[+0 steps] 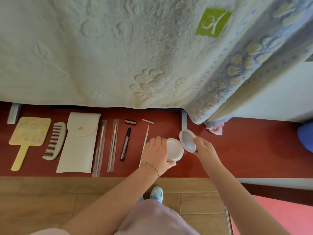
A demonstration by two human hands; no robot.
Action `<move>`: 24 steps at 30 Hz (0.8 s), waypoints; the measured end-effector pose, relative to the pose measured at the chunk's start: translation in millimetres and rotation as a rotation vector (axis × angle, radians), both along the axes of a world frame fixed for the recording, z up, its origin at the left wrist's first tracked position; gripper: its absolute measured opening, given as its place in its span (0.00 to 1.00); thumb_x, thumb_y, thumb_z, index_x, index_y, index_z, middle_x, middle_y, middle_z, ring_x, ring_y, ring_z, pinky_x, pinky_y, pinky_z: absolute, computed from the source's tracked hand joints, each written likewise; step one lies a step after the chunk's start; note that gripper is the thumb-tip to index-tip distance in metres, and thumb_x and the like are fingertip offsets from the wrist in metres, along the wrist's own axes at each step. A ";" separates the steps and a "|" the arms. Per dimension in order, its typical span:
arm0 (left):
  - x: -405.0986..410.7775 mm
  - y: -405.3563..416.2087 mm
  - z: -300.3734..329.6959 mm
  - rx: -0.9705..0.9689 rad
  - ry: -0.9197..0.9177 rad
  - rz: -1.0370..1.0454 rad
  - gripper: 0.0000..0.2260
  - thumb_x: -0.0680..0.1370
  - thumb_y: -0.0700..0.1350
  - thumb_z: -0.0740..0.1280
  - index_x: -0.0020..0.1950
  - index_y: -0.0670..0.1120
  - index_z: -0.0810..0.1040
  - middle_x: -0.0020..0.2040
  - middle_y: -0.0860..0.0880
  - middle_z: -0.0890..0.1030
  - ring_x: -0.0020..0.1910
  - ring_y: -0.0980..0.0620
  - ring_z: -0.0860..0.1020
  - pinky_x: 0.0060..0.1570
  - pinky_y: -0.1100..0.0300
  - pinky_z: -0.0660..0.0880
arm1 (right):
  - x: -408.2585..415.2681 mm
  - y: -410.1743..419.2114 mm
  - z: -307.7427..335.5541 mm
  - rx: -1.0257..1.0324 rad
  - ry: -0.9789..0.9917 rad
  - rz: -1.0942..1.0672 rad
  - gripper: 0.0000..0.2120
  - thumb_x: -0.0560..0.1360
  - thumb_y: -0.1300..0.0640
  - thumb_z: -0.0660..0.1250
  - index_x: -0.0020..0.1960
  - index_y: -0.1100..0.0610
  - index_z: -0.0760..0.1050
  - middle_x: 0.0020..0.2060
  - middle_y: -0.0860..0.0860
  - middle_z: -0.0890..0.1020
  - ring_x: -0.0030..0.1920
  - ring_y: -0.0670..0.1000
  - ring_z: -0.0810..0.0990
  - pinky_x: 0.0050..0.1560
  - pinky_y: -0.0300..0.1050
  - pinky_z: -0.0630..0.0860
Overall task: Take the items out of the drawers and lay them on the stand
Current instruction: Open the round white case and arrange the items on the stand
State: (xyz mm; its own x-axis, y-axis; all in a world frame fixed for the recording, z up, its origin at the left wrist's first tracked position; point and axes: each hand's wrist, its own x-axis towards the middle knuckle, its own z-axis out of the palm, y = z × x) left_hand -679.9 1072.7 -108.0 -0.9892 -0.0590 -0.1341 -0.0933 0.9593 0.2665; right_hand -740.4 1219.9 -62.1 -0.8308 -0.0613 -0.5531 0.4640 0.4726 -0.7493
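The compact [175, 148] sits open on the red stand [237, 150], its lid tilted up toward 1 o'clock. The left hand [156, 152] grips the base from 9 o'clock; the right hand [204, 147] pinches the lid. A brown pen [125, 144] lies near, at 9 o'clock.

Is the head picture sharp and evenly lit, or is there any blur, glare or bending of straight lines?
Head view: daylight is soft, without harsh glare; the compact shows only a pale sheen in its lid; the stand edge bows, so wide-angle distortion; the left hand and right hand look slightly soft.
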 end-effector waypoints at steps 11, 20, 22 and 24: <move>4.8 8.1 0.3 0.009 -0.012 0.071 0.32 0.68 0.66 0.66 0.63 0.46 0.66 0.57 0.48 0.72 0.55 0.49 0.71 0.54 0.57 0.69 | -17.6 3.5 -2.9 -0.060 0.035 0.055 0.12 0.77 0.56 0.57 0.51 0.40 0.75 0.51 0.45 0.78 0.57 0.53 0.75 0.63 0.56 0.71; 31.1 -23.6 1.4 0.058 0.123 0.211 0.22 0.78 0.53 0.59 0.68 0.45 0.66 0.60 0.47 0.74 0.57 0.49 0.73 0.56 0.57 0.74 | -19.6 7.3 8.7 0.084 0.252 0.199 0.13 0.78 0.58 0.58 0.59 0.51 0.76 0.51 0.48 0.79 0.48 0.45 0.75 0.42 0.32 0.69; 33.5 -31.8 -0.8 0.051 0.091 0.242 0.18 0.77 0.48 0.63 0.66 0.44 0.69 0.56 0.46 0.76 0.53 0.49 0.75 0.51 0.59 0.76 | -12.1 8.2 15.3 0.236 0.497 0.259 0.11 0.77 0.58 0.61 0.56 0.54 0.78 0.45 0.50 0.81 0.42 0.45 0.77 0.37 0.31 0.69; 33.7 -37.4 -2.5 0.077 0.052 0.256 0.17 0.77 0.46 0.64 0.64 0.44 0.70 0.55 0.46 0.75 0.52 0.49 0.76 0.48 0.60 0.77 | -5.3 2.0 18.4 0.274 0.763 0.340 0.10 0.76 0.57 0.63 0.52 0.57 0.80 0.43 0.51 0.83 0.42 0.49 0.79 0.38 0.33 0.71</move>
State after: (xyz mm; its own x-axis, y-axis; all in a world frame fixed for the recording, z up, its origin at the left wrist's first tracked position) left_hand -646.2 1035.4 -110.5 -0.9491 -0.2994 -0.0976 -0.3143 0.8829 0.3489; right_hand -745.7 1221.9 -43.7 -0.9410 -0.3188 0.1139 -0.3153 0.7030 -0.6375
